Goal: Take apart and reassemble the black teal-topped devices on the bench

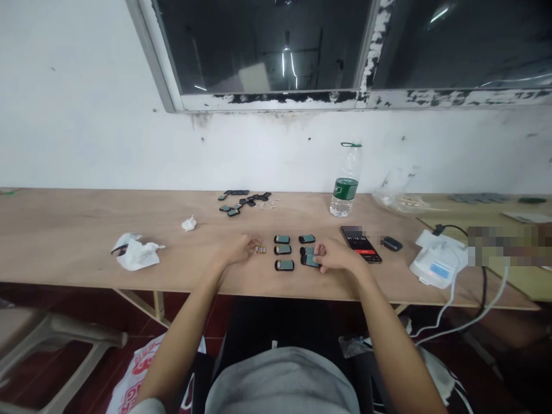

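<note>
Several small black-cased units with teal-green faces lie in rows on the plywood table (pixel 77 241). My left hand (pixel 237 249) has its fingers bunched right beside a little cluster of brass-coloured parts (pixel 260 249), and I cannot tell whether it grips any. My right hand (pixel 336 257) rests on the table, its fingertips on a black unit (pixel 310 260) that overlaps another (pixel 307 250). Two more units (pixel 282 249) (pixel 284 265) sit between my hands. Farther back lies a loose group of dark pieces and tiny pale parts (pixel 245 201).
A phone showing a timer (pixel 361 244) and a small black case (pixel 392 244) sit right of my hand. Beyond them are a white cabled device (pixel 437 259), a water bottle (pixel 345 183) and a clear plastic bag (pixel 397 195). Crumpled tissue (pixel 137 253) lies left.
</note>
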The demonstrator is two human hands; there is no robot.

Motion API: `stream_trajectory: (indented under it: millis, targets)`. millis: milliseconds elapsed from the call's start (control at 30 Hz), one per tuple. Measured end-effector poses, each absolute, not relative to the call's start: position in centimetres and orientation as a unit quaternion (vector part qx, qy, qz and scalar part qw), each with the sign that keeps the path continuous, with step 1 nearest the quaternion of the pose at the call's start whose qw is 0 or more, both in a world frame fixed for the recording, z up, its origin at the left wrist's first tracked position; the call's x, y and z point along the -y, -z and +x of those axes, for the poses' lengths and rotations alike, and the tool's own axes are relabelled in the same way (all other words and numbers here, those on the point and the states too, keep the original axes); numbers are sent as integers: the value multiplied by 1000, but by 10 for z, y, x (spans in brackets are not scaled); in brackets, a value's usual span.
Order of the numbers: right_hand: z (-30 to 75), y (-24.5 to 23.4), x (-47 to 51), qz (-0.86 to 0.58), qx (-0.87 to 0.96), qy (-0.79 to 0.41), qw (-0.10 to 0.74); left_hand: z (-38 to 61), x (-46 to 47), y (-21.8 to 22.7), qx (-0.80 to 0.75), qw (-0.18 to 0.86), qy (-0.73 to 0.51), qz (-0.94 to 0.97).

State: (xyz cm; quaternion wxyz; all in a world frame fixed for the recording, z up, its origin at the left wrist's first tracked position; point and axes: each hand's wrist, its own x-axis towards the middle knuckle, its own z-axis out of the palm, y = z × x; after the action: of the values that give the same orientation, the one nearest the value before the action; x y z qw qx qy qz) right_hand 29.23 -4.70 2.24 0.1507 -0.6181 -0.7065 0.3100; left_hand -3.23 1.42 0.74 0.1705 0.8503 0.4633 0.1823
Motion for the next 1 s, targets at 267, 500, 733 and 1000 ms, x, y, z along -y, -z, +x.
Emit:
stream_trajectory:
  millis: [267,500,733,1000]
  targets:
    - [289,-18,47,-625,717,-255,173,-36,-21,0,-446,235,-204,839]
    - [269,-34,61,-544,783,-171,248,-37,-23,-1,-445,250,-194,837]
    - [245,-9,54,-475,841,-168,198,-43,-23,-7,-463,238,-203,829]
    - [238,-8,54,-470,842,-162,209,-41,-14,-18,-443,189,-201,853]
